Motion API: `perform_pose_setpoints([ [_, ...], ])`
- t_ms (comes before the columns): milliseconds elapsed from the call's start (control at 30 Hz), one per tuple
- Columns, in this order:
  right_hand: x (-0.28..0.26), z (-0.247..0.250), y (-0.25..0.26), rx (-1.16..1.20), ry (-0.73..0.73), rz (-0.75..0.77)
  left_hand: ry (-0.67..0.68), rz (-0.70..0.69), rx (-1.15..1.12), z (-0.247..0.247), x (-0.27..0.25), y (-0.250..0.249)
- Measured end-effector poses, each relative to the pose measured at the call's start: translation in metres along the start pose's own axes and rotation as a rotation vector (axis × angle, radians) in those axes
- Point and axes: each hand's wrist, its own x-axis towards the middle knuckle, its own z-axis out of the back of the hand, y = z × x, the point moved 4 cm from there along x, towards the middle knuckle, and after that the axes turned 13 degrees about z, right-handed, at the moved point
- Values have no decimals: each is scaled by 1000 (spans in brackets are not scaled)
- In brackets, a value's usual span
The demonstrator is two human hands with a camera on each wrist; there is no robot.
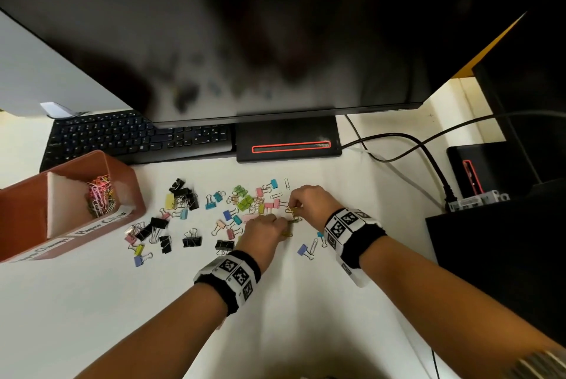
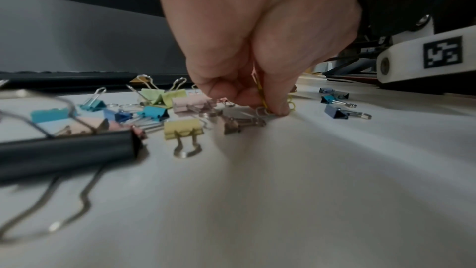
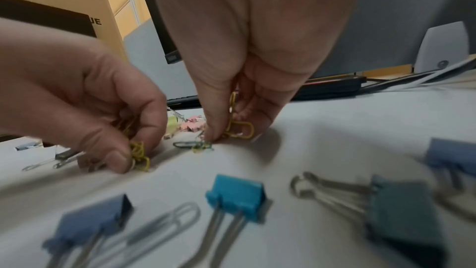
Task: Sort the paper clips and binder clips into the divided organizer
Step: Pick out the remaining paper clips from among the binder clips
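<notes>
White table (image 1: 306,302) fills my head view, with a dark monitor (image 1: 245,41) looming over its far edge, a black keyboard (image 1: 128,139) tucked beneath and cables (image 1: 407,141) trailing off to the right. At the left sits the red-brown divided organizer (image 1: 134,195); I see a heap of coloured paper clips (image 1: 101,198) in its far compartment, and what lies in the near one is hidden from me. Between organizer and hands the binder clips (image 1: 190,210) lie scattered, black, yellow, green, pink and blue, crowding right up to my fingers. My left hand (image 1: 263,234) is curled, pinching a small bunch of yellow paper clips (image 3: 139,154) against the table. My right hand (image 1: 312,204), just beside it, pinches another yellow paper clip (image 3: 239,129) between thumb and fingertips, also down at the surface. A dark green paper clip (image 3: 184,144) lies between the two. Near my right wrist rest a teal binder clip (image 3: 237,197), a blue binder clip (image 3: 98,223) and a large silver paper clip (image 3: 165,225).
</notes>
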Motion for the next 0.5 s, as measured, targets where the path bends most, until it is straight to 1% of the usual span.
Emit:
perform_pose_setpoints([
  [67, 0, 0, -1, 18, 8, -54, -18, 24, -46, 3, -4, 3],
  [100, 0, 0, -2, 27, 14, -74, -28, 52, -114, 8, -5, 3],
  [167, -1, 0, -2, 16, 31, -85, -57, 125, -259, 25, -2, 5],
  [233, -4, 1, -1, 2, 56, -77, -107, 184, -306, 44, 9, 10],
  [267, -5, 2, -1, 11, 65, -76, -119, 210, -300, 51, 16, 14],
  [333, -8, 5, -1, 47, 74, -74, -81, 246, -247, 57, 33, 22],
  [433, -13, 10, -5, 103, 52, -67, 67, 224, -44, 53, 53, 23],
  [500, -16, 15, -11, 154, 2, -83, 147, 201, 61, 49, 60, 19],
])
